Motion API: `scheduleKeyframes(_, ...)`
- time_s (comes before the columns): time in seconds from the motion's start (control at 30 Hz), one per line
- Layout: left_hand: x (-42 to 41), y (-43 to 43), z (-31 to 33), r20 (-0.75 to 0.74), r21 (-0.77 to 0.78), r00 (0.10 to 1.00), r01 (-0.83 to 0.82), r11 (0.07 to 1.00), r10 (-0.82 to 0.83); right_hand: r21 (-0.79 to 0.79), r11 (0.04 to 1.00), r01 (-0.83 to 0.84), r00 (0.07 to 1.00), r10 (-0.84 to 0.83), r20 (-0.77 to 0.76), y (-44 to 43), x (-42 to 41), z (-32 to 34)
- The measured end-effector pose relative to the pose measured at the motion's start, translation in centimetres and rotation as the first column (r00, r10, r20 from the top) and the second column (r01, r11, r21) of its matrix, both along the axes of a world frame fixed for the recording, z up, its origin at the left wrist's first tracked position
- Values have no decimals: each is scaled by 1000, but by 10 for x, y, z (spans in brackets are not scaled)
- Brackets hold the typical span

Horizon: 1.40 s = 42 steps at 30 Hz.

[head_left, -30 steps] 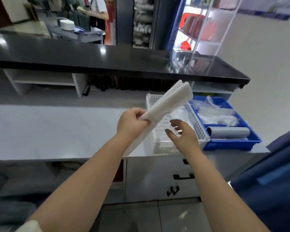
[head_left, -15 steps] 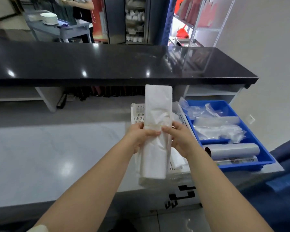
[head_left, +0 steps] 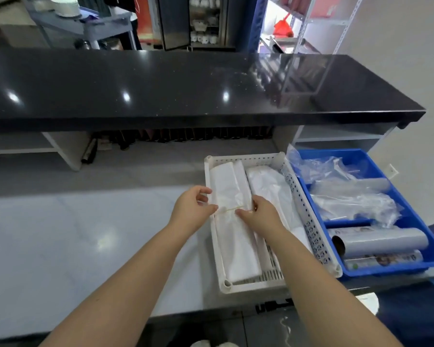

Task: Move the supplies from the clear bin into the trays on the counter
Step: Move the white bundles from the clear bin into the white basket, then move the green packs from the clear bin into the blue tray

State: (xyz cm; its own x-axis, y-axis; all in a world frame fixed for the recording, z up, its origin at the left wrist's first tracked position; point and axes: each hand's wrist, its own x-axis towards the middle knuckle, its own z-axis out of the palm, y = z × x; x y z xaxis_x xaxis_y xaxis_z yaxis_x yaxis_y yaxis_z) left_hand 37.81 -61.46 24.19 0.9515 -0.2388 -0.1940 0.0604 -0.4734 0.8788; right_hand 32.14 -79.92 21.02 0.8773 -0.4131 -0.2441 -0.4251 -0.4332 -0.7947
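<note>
While both the left hand (head_left: pixel 192 209) and right hand (head_left: pixel 258 216) pinch a banded bundle of white plastic bags (head_left: pixel 232 221) into the white perforated tray (head_left: pixel 311 221), the clear bin is unseen, so what remains is probably unknowable.

Single head-worn view, close above both hands (head_left: pixel 226 216), facing forward and down across the counter (head_left: pixel 85 234).

Bare forearms, left hand (head_left: pixel 192 209) and right hand (head_left: pixel 259 216) apparently ringless.
</note>
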Motion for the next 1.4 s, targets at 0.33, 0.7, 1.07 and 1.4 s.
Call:
scheduleKeyframes(0.33,-67,71,8,423,434,906,-225,872,23,-551,691,-467,818,575,27,88,-22,43)
scheduleKeyframes(0.7,-229,279,-23,452,629,803,-596,500,388,-721,162,-674,277,960,-42,309,-88,27)
scheduleKeyframes(1.07,-388,506,-98,199,726,681,-586,361,705,-610,-251,-751,-139,964,-225,582,-181,-39)
scheduleKeyframes(1.4,-461,614,-203,-100,691,563,-555,464,821,-338,-358,-870,-214,893,-396,715,-228,-159)
